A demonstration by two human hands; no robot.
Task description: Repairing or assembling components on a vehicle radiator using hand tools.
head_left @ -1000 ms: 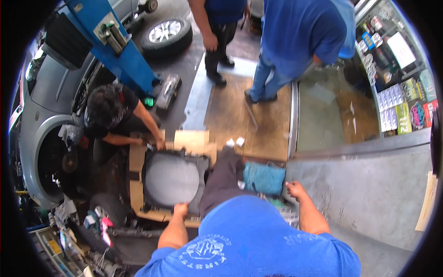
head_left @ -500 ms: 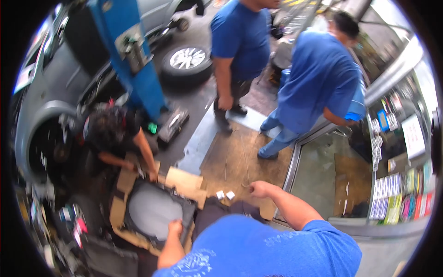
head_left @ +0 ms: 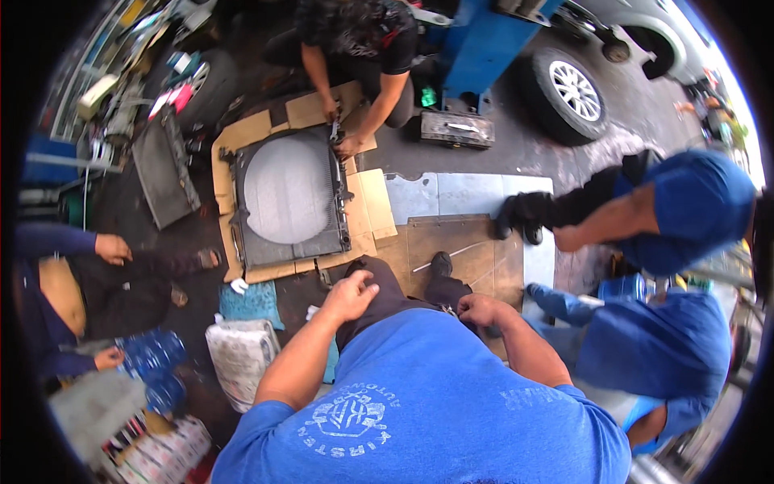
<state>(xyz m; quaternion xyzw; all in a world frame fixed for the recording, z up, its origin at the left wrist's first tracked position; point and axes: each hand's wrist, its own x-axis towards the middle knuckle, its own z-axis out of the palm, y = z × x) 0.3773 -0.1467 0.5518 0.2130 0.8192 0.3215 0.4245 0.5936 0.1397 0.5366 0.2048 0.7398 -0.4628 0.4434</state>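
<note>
My left hand [head_left: 352, 294] is above my dark-trousered thigh with loosely bent fingers apart and nothing visible in it. My right hand [head_left: 477, 310] is curled at my waist; what it holds, if anything, is hidden. Beyond my legs a black radiator [head_left: 286, 242] with a round, pale mesh centre [head_left: 288, 189] lies on flattened cardboard [head_left: 371, 202]. A crouching co-worker [head_left: 351, 36] in a dark top has both hands at the radiator's upper right corner, around a small metal object too small to name.
Another person [head_left: 56, 298] sits at left beside blue water jugs [head_left: 157, 363]. Two people in blue shirts [head_left: 685, 202] are at right. A blue lift post [head_left: 476, 44], metal toolbox [head_left: 455, 129], loose wheel [head_left: 568, 93], dark panel [head_left: 161, 169], turquoise pillow [head_left: 250, 302] and white bundle [head_left: 242, 363] surround me.
My view has swung round, bringing the seated person into sight. My left hand has left the radiator's near edge, and my right hand has come in to my waist.
</note>
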